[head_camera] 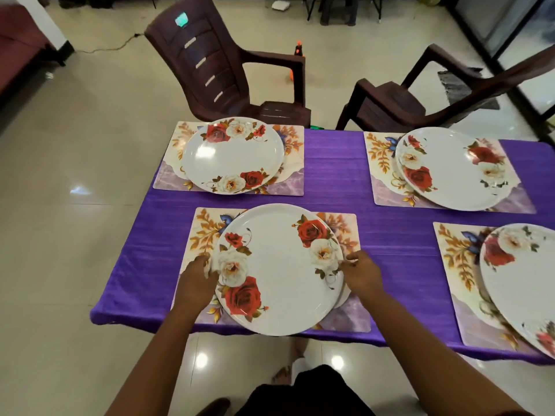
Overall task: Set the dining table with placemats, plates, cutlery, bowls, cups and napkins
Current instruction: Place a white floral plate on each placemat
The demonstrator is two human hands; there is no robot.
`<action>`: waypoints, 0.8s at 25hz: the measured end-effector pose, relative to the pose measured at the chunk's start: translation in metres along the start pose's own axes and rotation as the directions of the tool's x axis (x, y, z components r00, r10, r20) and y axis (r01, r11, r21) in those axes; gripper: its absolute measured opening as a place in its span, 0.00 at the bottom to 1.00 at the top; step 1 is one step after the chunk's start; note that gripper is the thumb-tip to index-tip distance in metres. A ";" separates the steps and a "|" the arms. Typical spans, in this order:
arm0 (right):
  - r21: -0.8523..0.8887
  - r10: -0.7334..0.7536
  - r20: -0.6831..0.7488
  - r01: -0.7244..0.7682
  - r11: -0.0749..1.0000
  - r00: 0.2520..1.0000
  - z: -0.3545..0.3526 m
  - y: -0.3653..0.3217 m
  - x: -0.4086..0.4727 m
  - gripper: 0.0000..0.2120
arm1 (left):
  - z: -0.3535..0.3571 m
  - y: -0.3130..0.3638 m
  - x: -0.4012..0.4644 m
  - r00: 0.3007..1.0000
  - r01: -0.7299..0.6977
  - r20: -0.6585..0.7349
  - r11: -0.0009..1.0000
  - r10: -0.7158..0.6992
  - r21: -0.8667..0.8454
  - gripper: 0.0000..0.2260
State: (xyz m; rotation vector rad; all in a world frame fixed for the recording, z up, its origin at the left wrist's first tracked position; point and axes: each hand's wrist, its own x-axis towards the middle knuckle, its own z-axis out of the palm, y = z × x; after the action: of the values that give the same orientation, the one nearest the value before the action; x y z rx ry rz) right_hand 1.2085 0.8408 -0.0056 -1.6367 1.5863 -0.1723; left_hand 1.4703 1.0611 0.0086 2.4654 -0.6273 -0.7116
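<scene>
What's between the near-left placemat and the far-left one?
Only bare purple tablecloth between the near-left placemat and far-left placemat, per the head view.

White plates (279,265) bear red and cream roses, placemats (207,232) show gold leaves over what looks like lilac marbling, and the tablecloth (333,166) is purple.

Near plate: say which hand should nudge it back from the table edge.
Either, arguably; left hand and right hand both hold the near plate at opposite rims. Likely both.
</scene>
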 end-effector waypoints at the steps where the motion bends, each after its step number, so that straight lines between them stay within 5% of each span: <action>1: 0.005 0.027 0.012 -0.027 1.000 1.000 0.000 0.003 -0.006 0.11 | 0.001 -0.002 -0.003 1.000 -0.001 0.010 1.000 0.001 -0.013 0.19; 20: -0.212 -0.078 0.126 0.103 0.972 0.989 0.014 0.002 -0.025 0.20 | 0.014 -0.010 -0.007 1.000 -0.018 0.007 0.989 0.018 0.146 0.19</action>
State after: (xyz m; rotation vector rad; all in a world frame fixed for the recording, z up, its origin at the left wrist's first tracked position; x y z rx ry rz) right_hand 1.2104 0.8690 -0.0049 -1.8542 1.4838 0.0517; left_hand 1.4592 1.0681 -0.0047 2.5889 -0.7268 -0.6876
